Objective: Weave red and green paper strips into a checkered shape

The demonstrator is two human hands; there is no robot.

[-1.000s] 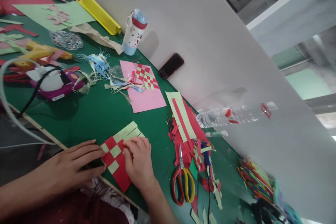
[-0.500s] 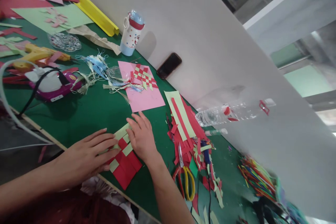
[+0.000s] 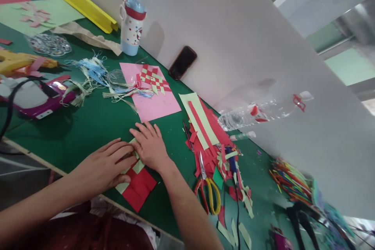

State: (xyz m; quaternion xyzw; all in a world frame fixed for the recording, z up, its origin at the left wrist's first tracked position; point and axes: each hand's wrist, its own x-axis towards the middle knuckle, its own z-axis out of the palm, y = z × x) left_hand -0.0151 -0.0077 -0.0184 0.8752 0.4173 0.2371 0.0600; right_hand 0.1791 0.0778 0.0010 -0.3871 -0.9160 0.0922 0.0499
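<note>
A woven piece of red and pale green paper strips (image 3: 140, 190) lies on the green tabletop near its front edge. My left hand (image 3: 107, 166) rests over its left side, fingers stretched out and the thumb at a green strip. Across the upper part lies my right hand (image 3: 149, 145), its fingers spread and pointing up and left. Both hands meet over the green strips at the top and hide much of the weave there. The red lower half is uncovered.
Scissors (image 3: 208, 189) with red and yellow handles lie to the right beside red paper scraps (image 3: 215, 125). Behind are a pink sheet (image 3: 156, 107) with a woven paper fish, tassels (image 3: 93, 70), a phone (image 3: 183, 62) and a cup (image 3: 133, 27). A clear bottle (image 3: 252, 115) lies by the wall.
My right hand has shifted left and now covers more of the woven paper's top. My left fingers have come up against it. The view has shifted slightly.
</note>
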